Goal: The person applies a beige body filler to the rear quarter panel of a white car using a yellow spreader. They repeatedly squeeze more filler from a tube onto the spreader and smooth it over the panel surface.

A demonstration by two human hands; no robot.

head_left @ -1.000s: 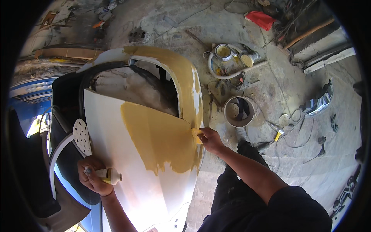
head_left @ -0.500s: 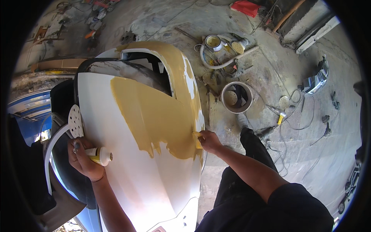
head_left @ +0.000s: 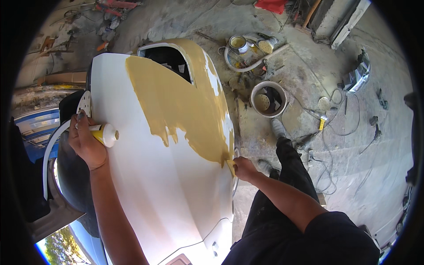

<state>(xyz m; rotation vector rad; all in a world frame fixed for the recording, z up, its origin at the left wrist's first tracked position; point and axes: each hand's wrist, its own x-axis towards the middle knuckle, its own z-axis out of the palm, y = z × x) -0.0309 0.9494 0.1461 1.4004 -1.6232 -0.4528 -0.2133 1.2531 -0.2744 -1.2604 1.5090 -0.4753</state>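
My left hand is closed round a white-and-yellow bottle, its mouth pointing right over the white car body panel. Just beyond those fingers is a round white disc with holes; whether the hand also grips it I cannot tell. A broad coat of tan filler covers the panel's far and right part, ending in ragged drips. At the panel's right edge, my right hand pinches a small yellow spreader, pressed where the filler tapers to a point.
A bucket holding discs and dark scraps stands on the floor to the right. Beyond it are an open can, a sander and a pale hose. Cables and a yellow-bodied tool lie further right. A white hose curves at the left.
The view has shifted along the panel. My right hand has drawn the spreader nearer me along the right edge, and the filler there now tapers to a point. My left hand still holds the bottle.
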